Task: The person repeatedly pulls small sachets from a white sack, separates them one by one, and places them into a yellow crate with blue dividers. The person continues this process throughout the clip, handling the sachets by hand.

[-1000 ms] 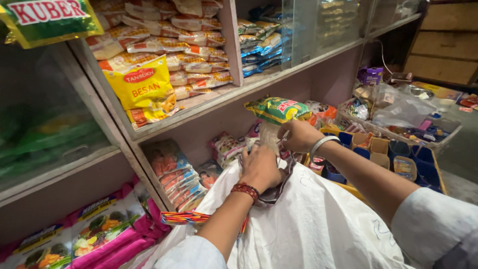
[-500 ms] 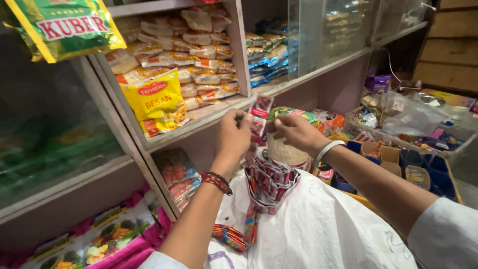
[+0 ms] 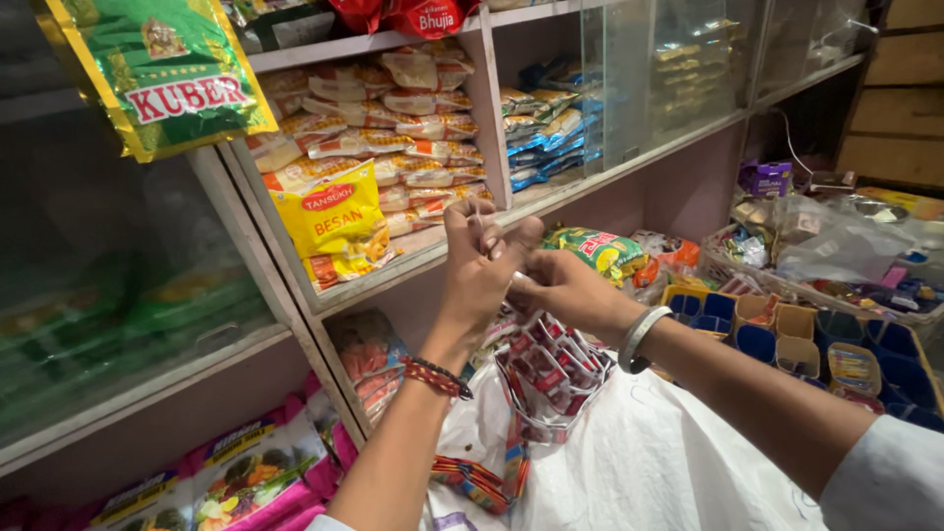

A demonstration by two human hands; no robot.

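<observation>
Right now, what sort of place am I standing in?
Most likely a small grocery shop. Shelves hold stacked snack packets and a yellow flour bag, and both hands, left hand and right hand, hold a strip of red sachets.

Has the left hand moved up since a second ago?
Yes. The left hand rose from low over the white sack to shelf-edge height, beside the yellow packet, meeting the right hand above the sachet strips.

left hand (image 3: 479, 258), right hand (image 3: 562, 290), gripping sachet strip (image 3: 546, 379)

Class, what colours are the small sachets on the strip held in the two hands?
Mostly red and white, hanging below the hands as a sachet strip; the head view shows it best.
</observation>
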